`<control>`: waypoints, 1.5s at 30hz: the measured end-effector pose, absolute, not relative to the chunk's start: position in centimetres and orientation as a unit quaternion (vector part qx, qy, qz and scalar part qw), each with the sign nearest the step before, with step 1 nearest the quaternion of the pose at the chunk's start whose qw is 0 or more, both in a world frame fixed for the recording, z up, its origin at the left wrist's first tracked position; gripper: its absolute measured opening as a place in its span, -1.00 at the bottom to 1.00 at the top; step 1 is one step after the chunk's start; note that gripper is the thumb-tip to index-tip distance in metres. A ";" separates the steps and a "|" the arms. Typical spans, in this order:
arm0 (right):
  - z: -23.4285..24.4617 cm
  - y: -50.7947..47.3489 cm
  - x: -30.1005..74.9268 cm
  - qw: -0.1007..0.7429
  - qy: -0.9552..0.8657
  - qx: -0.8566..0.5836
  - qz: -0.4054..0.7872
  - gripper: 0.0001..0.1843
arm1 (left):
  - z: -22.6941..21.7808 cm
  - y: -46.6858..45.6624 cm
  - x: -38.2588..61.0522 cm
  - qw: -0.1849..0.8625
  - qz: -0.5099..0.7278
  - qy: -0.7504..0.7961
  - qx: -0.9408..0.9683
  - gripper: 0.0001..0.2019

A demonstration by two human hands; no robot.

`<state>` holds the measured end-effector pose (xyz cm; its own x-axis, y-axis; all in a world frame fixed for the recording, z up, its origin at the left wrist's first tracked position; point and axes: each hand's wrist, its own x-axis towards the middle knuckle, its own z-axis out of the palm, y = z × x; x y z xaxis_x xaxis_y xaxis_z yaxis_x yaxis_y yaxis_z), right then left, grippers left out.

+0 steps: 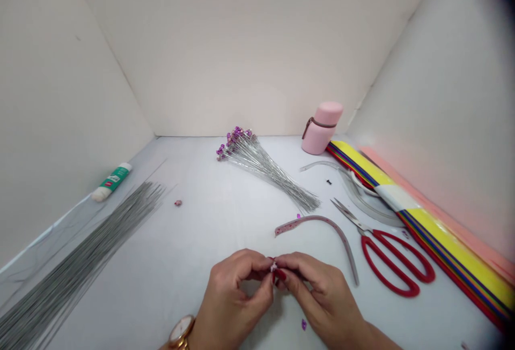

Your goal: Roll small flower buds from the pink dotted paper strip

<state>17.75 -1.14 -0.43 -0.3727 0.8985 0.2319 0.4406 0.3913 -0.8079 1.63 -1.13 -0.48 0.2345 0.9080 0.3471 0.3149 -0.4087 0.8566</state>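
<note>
While the left hand (pixel 231 299) and right hand (pixel 317 299) pinch a tiny sparkly piece (pixel 274 267), red-handled scissors (pixel 365 232) lie nearby.

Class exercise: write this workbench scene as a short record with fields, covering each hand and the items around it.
left hand: pinches a tiny pale piece; gold wristwatch on the wrist
right hand: pinches the same piece
nearest items: curved speckled strip; red-handled scissors
wires: bundle tipped with purple beads; plain bundle
other items: glue stick; pink lidded container; striped coloured paper
</note>
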 end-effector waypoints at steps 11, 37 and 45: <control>-0.9 -1.3 17.5 0.385 -0.757 -0.461 0.256 -0.82 | -0.8 -1.2 1.7 0.409 0.452 0.437 0.661 -0.80; -0.3 2.6 22.3 0.325 -0.711 -0.623 0.030 -0.74 | -1.6 1.9 -1.8 0.213 0.449 0.538 0.681 -0.80; -0.5 2.9 22.7 0.261 -0.734 -0.622 0.082 -0.83 | -0.1 -0.3 -0.6 0.274 0.420 0.469 0.727 -0.76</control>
<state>22.74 2.92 -0.48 -0.0905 0.9554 0.2810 0.8694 0.2134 -0.4457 -0.60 -0.27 -0.05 0.2081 0.9117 0.3542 0.4520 -0.4107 0.7918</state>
